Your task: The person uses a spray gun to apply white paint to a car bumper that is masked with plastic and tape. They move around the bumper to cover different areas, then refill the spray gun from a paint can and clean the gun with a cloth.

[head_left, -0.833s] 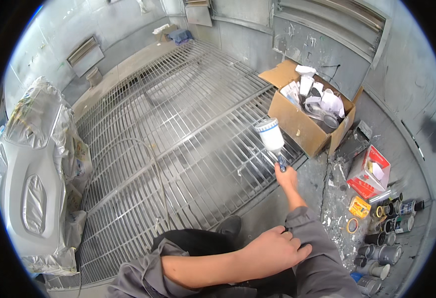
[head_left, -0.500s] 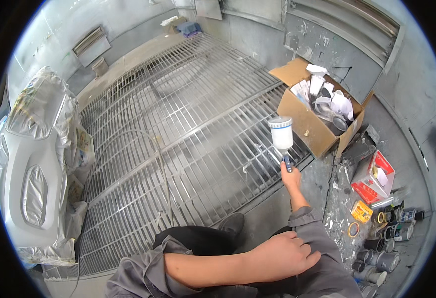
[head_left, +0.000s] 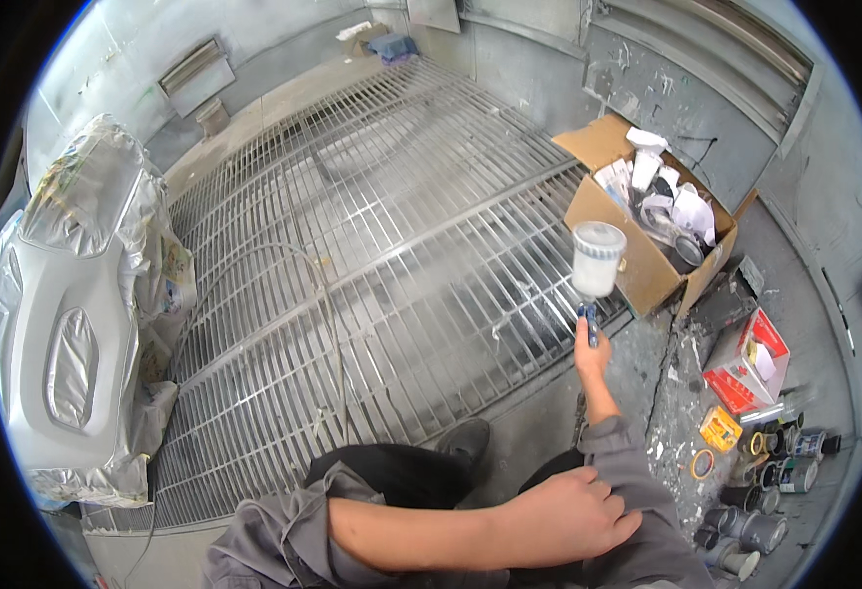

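Grey walls point(head_left: 519, 64) enclose a metal floor grate point(head_left: 421, 363) in the head view. By the grate's right corner, the right hand point(head_left: 593, 355) holds a spray gun point(head_left: 588, 316), fingers wrapped around its handle, the pale cup point(head_left: 598, 265) on top. The left hand point(head_left: 570, 515) crosses over the right sleeve point(head_left: 639, 491), fingers loosely bent; whether they grip anything, I cannot tell. Beside the grate's right edge sits a filled cardboard box point(head_left: 649, 277); a silver panel point(head_left: 43, 294) stands at its left edge.

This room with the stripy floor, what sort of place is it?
Likely a spray-paint booth: the right hand holds a spray gun, a silver panel has film around it, and there's a grated floor.
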The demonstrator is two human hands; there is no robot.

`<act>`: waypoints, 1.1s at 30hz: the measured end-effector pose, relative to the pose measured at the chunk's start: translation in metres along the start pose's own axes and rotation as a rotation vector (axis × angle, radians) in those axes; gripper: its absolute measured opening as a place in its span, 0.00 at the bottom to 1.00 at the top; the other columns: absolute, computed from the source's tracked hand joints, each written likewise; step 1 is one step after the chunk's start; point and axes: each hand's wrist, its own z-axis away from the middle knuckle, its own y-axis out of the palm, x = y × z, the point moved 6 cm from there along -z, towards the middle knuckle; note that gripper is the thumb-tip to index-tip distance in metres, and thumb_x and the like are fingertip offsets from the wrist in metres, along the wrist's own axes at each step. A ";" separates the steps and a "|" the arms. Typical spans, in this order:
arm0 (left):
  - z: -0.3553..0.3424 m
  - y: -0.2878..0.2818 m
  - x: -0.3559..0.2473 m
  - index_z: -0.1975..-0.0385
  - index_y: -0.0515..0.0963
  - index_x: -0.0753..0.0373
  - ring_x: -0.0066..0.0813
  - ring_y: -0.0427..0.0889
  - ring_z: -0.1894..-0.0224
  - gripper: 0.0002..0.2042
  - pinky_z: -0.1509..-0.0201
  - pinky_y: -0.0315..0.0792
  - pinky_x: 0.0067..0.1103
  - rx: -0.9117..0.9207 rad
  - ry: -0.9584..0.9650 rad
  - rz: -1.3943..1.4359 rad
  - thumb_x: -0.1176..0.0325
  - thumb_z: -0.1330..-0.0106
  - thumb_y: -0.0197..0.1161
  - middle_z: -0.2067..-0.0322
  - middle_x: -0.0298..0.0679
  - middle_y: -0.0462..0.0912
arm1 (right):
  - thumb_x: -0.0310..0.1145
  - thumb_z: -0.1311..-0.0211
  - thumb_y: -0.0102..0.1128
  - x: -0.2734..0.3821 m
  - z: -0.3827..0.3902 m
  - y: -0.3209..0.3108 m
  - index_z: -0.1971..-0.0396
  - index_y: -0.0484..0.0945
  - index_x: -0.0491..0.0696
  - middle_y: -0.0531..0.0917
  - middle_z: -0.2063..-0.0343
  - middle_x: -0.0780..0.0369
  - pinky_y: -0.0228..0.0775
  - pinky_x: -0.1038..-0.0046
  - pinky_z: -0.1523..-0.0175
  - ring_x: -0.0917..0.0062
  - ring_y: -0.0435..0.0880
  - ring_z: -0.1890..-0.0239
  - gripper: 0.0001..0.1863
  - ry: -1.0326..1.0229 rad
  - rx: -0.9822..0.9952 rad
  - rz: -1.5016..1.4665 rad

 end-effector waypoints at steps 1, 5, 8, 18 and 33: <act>0.000 0.001 0.000 0.51 0.82 0.61 0.29 0.83 0.66 0.14 0.58 0.72 0.24 -0.012 -0.004 -0.009 0.68 0.36 0.62 0.72 0.32 0.80 | 0.63 0.36 0.63 -0.002 -0.001 -0.003 0.69 0.87 0.38 0.88 0.73 0.47 0.77 0.56 0.56 0.55 0.89 0.65 0.35 0.002 -0.009 0.046; 0.003 -0.004 0.009 0.49 0.81 0.60 0.28 0.81 0.69 0.16 0.58 0.72 0.22 -0.048 -0.006 -0.077 0.69 0.37 0.61 0.74 0.31 0.77 | 0.62 0.36 0.63 0.018 0.021 -0.003 0.69 0.87 0.37 0.88 0.72 0.46 0.77 0.55 0.54 0.54 0.89 0.64 0.35 -0.029 0.005 -0.199; 0.001 0.005 0.000 0.49 0.82 0.61 0.29 0.82 0.67 0.16 0.58 0.73 0.23 -0.010 0.007 -0.048 0.68 0.37 0.61 0.73 0.33 0.80 | 0.62 0.36 0.63 -0.012 0.000 -0.005 0.70 0.87 0.37 0.88 0.71 0.45 0.77 0.54 0.53 0.52 0.89 0.63 0.35 0.089 0.005 0.009; -0.001 0.004 -0.007 0.56 0.82 0.60 0.30 0.82 0.68 0.12 0.59 0.73 0.25 -0.052 0.066 0.010 0.68 0.38 0.62 0.74 0.33 0.80 | 0.63 0.37 0.65 -0.044 -0.019 -0.001 0.62 0.87 0.36 0.89 0.65 0.45 0.76 0.59 0.49 0.56 0.89 0.58 0.36 0.253 0.035 -0.029; 0.003 0.005 -0.008 0.52 0.82 0.61 0.31 0.84 0.66 0.14 0.58 0.74 0.24 -0.052 0.059 0.005 0.67 0.37 0.62 0.73 0.34 0.81 | 0.60 0.34 0.65 -0.035 -0.009 0.002 0.76 0.77 0.42 0.77 0.84 0.60 0.64 0.65 0.79 0.71 0.75 0.85 0.31 0.266 0.087 -0.242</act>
